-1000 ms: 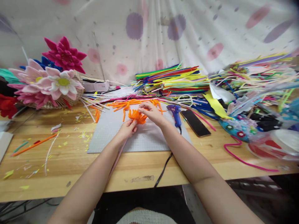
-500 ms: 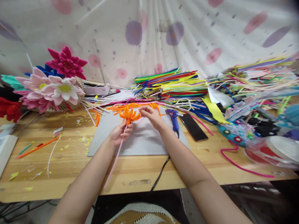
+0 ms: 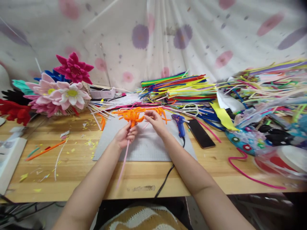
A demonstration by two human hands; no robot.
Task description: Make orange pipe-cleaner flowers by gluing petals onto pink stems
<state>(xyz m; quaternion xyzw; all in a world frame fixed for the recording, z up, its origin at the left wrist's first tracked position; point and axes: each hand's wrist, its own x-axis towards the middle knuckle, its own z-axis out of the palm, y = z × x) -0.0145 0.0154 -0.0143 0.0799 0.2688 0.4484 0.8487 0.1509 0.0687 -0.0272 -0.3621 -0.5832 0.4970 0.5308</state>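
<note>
My left hand [image 3: 126, 135] is closed around the base of an orange pipe-cleaner flower [image 3: 131, 117]. Its curved petals spread out above my fingers, and a long pale pink stem [image 3: 123, 166] runs down below the hand toward the table's front edge. On the flower's right side is my right hand [image 3: 155, 122], its thumb and fingers pinched together at the tip of an outer petal. Both hands are over the grey cutting mat [image 3: 148, 150]. More orange pipe-cleaner pieces [image 3: 161, 111] lie behind them at the mat's far edge, partly hidden.
A blue glue gun [image 3: 179, 124] with a black cord and a phone [image 3: 201, 133] lie right of the mat. Scissors [image 3: 190, 109] rest before bundled pipe cleaners [image 3: 182, 86]. Finished flowers [image 3: 72, 92] stand at left. A clear-wrapped tub [image 3: 285, 159] sits at right.
The view has shifted slightly, so the whole table appears a little further right. My left hand still grips the flower, and my right fingers stay at its right-hand petals.
</note>
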